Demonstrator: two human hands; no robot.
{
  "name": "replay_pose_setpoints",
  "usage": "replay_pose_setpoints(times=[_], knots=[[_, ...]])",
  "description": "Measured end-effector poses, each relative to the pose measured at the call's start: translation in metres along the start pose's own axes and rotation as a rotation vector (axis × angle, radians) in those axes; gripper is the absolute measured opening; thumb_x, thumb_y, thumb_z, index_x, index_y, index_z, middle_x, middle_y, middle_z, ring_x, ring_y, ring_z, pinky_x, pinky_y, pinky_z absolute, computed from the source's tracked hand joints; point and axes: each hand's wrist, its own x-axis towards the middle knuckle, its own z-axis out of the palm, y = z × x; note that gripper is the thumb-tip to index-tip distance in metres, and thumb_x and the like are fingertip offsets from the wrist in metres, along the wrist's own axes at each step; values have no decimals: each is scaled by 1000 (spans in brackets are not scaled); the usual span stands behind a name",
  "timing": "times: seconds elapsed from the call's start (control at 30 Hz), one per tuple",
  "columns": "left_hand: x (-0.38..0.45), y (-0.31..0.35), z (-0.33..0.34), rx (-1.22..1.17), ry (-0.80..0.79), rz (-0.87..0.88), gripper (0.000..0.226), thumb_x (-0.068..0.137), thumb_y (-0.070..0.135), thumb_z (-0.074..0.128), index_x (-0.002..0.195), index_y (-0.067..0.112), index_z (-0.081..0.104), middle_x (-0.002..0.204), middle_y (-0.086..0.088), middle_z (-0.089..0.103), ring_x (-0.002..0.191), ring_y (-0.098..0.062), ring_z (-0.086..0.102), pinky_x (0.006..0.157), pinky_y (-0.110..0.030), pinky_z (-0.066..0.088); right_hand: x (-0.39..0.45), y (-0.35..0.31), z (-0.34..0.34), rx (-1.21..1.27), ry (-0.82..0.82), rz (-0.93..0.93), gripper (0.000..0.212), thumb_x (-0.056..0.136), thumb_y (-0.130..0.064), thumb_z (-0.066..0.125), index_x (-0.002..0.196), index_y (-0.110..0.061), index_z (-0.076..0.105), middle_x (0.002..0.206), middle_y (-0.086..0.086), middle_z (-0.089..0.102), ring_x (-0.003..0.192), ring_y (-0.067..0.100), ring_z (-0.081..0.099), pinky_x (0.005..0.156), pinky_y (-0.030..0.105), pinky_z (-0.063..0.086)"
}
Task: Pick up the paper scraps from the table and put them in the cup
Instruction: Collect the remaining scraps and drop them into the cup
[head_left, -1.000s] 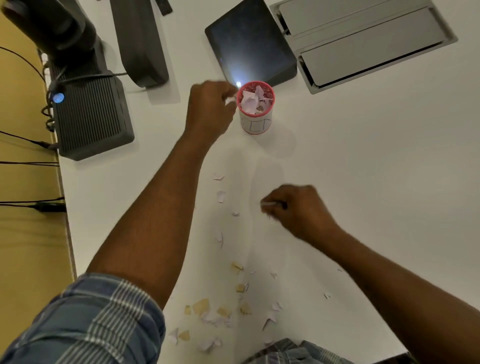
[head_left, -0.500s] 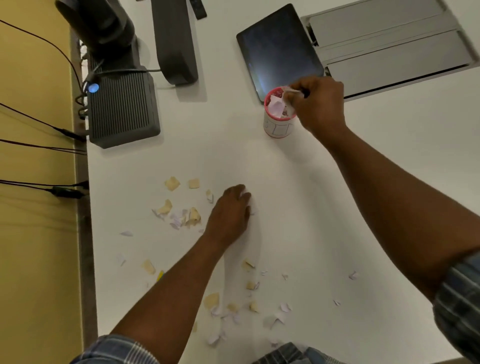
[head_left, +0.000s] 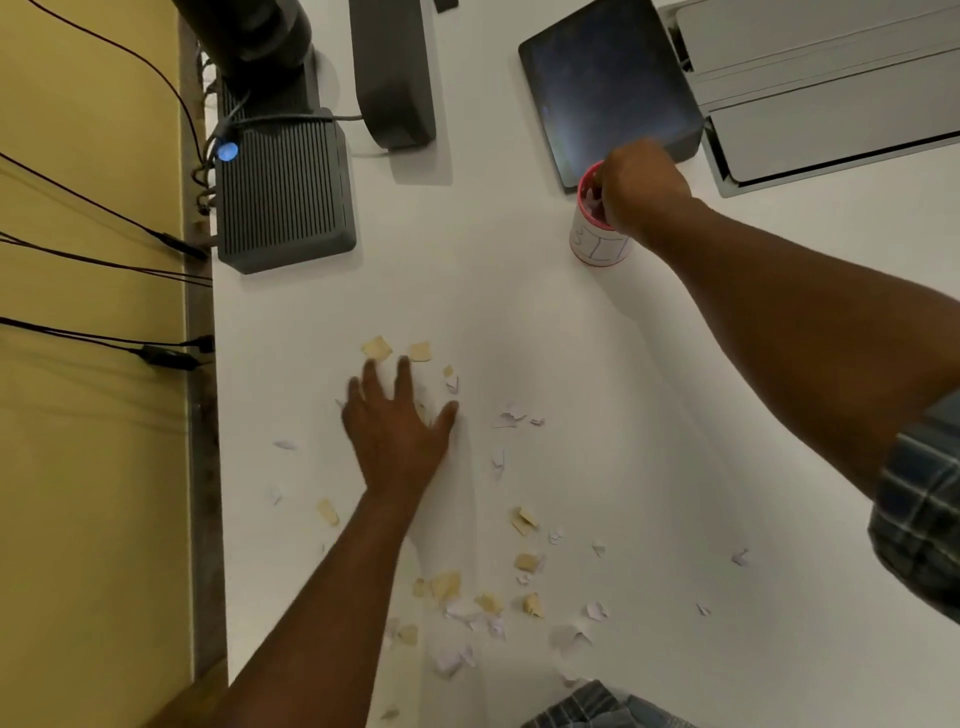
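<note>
A white cup (head_left: 597, 247) with a red rim stands on the white table (head_left: 519, 312), in front of a dark tablet. My right hand (head_left: 641, 187) covers its mouth with the fingertips dipped inside, so I cannot see whether they hold anything. My left hand (head_left: 395, 426) lies flat on the table with its fingers spread, over some scraps at centre left. Two yellow scraps (head_left: 376, 347) lie just past its fingertips. White scraps (head_left: 511, 418) lie to its right. A larger scatter of yellow and white scraps (head_left: 467, 597) sits near the table's front edge.
A dark tablet (head_left: 602, 83) and a grey metal hatch (head_left: 831, 93) lie behind the cup. A ribbed grey box (head_left: 283, 192) with a blue light and a grey stand (head_left: 392, 67) sit at the back left. Cables hang past the table's left edge (head_left: 205, 467).
My left hand has slid left and opened flat over the scraps. My right hand has sunk from just above the cup's rim onto its mouth.
</note>
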Motion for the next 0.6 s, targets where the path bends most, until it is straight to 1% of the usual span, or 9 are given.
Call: replay_pose_setpoints(times=[0.03, 0.1, 0.2, 0.27, 0.33, 0.43, 0.5, 0.53, 0.6], knots=[[6, -5, -5, 15, -62, -84, 82, 79, 66, 54, 146, 24, 29, 153, -18, 21, 138, -41, 22, 110, -52, 25, 1, -1, 0, -16, 3, -7, 34, 88, -8, 61, 119, 6, 53, 93, 16, 51, 104, 36, 58, 86, 35, 47], [15, -10, -10, 32, -145, -163, 84, 78, 67, 55, 146, 28, 26, 153, -17, 19, 136, -41, 25, 106, -51, 30, 2, -4, 0, -21, -8, 1, 32, 88, -6, 61, 117, 6, 54, 101, 20, 57, 104, 37, 58, 85, 37, 47], [14, -6, -10, -10, -179, -146, 65, 83, 52, 59, 137, 21, 40, 141, -16, 33, 124, -38, 36, 95, -44, 41, -1, -7, -2, -29, -20, -10, 31, 89, -7, 60, 116, 7, 55, 110, 22, 60, 103, 37, 59, 85, 38, 48], [9, -1, -8, -70, -144, -115, 49, 87, 39, 58, 129, 16, 49, 133, -15, 41, 119, -35, 41, 90, -41, 44, -3, -8, -5, -41, 9, -29, 29, 89, -6, 60, 114, 7, 56, 105, 22, 60, 99, 37, 60, 82, 39, 49], [3, 4, -5, -83, -128, -96, 41, 90, 34, 56, 126, 14, 53, 131, -13, 45, 116, -33, 44, 88, -40, 45, -3, -9, -9, -59, 45, -33, 28, 87, -6, 62, 112, 7, 57, 94, 20, 55, 95, 38, 61, 80, 42, 50], [-7, 11, -1, 82, -126, -85, 49, 88, 48, 52, 127, 19, 49, 130, -11, 45, 113, -34, 46, 84, -42, 47, -7, -5, -16, -124, 102, -44, 27, 84, -4, 64, 108, 9, 58, 85, 18, 48, 83, 34, 56, 72, 39, 46], [-15, 13, 2, 168, -156, -106, 59, 86, 57, 47, 135, 24, 40, 133, -13, 40, 117, -36, 43, 86, -45, 47, -8, -4, -17, -158, 69, -53, 28, 84, -4, 64, 109, 9, 58, 84, 18, 49, 77, 31, 51, 71, 37, 45], [-18, 14, 2, 170, -184, -117, 61, 87, 58, 46, 138, 25, 36, 136, -14, 38, 120, -38, 41, 87, -46, 47, -7, -4, -15, -171, 33, -53, 30, 85, -4, 62, 112, 8, 57, 87, 18, 51, 79, 31, 52, 73, 37, 46], [-23, 16, 2, 104, -216, -128, 57, 90, 49, 49, 139, 23, 35, 136, -16, 37, 119, -37, 42, 87, -45, 48, -6, -6, -8, -175, -37, -50, 36, 86, -4, 61, 121, 5, 54, 102, 21, 57, 92, 35, 58, 80, 39, 49]])
